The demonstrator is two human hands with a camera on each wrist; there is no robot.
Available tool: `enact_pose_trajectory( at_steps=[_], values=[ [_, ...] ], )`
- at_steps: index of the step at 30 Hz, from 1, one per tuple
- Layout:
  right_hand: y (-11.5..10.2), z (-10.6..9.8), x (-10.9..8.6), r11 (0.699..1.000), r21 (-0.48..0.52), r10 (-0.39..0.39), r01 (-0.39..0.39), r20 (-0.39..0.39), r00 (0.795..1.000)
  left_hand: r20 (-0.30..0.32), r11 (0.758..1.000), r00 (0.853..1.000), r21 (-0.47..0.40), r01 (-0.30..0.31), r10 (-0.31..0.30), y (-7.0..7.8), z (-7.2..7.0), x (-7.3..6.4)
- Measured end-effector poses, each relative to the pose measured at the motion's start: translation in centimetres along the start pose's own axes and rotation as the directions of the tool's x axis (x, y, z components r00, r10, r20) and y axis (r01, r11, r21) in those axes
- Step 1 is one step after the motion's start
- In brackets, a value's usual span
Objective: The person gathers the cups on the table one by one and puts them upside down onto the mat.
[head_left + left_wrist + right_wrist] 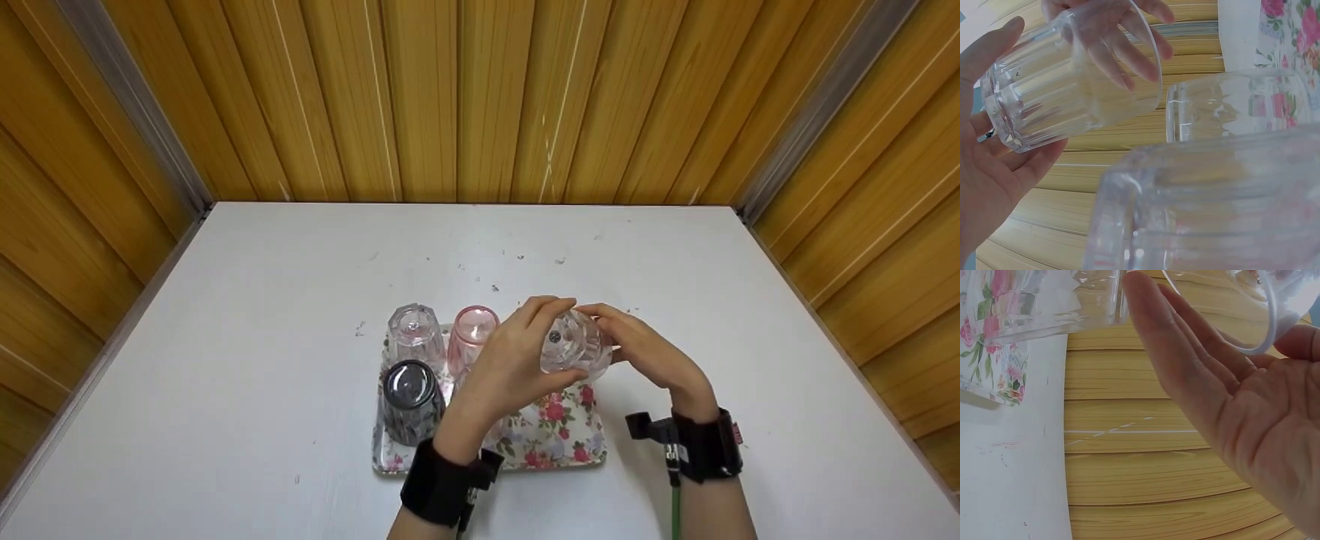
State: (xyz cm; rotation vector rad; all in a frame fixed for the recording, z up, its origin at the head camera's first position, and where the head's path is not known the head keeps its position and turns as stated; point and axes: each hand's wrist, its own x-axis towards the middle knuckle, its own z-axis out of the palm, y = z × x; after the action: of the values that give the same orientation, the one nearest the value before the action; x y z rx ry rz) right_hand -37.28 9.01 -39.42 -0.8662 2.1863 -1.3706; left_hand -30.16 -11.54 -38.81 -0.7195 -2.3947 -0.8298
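My left hand [514, 360] holds a clear fluted glass [581, 345] tilted above the floral tray [559, 431], its thumb and fingers around the base end. On the glass's rim side is my right hand [649, 345], with fairly straight fingers [1196, 343] along the rim; how firmly they touch is unclear. Upside down on the tray's left half stand a clear glass [415, 337], a pink glass [474, 337] and a dark grey glass [412, 405]. Another clear glass [1213, 208] looms close in the left wrist view, mostly hidden behind my left forearm in the head view.
The tray lies on a white table [247, 360] with small dark scuffs. Yellow wood-patterned panels [465, 97] wall it at the back and sides. A black strap [705, 446] circles my right wrist, with a green cable [676, 510] hanging from it.
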Motion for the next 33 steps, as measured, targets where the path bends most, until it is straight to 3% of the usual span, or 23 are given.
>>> enact_pose_trajectory(
  at_steps=[33],
  values=[
    [-0.15,0.14,0.17,1.000,-0.012,0.023,-0.023,0.017,1.000,-0.005,1.000,1.000,-0.010,0.015,-0.015,0.09,-0.10,0.02]
  ],
)
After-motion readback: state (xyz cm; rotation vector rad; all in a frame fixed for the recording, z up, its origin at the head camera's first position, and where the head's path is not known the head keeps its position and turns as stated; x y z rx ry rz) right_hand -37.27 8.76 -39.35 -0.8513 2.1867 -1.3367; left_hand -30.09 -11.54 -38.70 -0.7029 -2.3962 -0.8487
